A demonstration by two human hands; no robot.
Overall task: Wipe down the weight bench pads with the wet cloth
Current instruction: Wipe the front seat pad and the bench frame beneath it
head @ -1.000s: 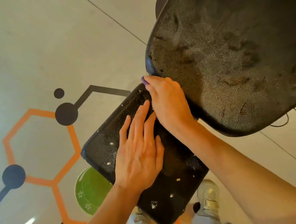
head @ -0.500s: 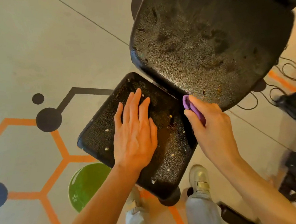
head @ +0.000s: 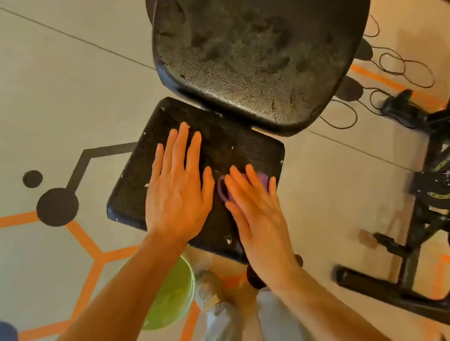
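Your reference point is the seat pad [head: 144, 176], the black textured cushion in the middle of the view. White flecks dot its surface and edges.

The floor [head: 53, 89] under the seat pad is pale, painted with orange hexagon lines [head: 85, 241] and dark circles [head: 57, 207] on the side of your left arm.

The back pad [head: 251, 62] is the larger black cushion on the far side of the seat pad, overlapping its far edge. Its surface shows dull smears.

A black machine frame [head: 412, 277] stands on the floor well out from the seat pad on the side of your right arm, with thin black cables [head: 397, 65] looped on the floor beyond it.

A green bowl [head: 174, 293] sits on the floor at the near edge of the seat pad, partly covered by your left forearm.

Your left hand [head: 177, 195] lies flat on the seat pad, fingers straight and spread, grasping nothing.

Your right hand [head: 258, 210] lies flat just beside it on the seat pad, fingers straight, pressing down on the purple cloth [head: 263, 179].

The purple cloth is on the seat pad beneath those fingers, showing only past the fingertips and at the thumb side.
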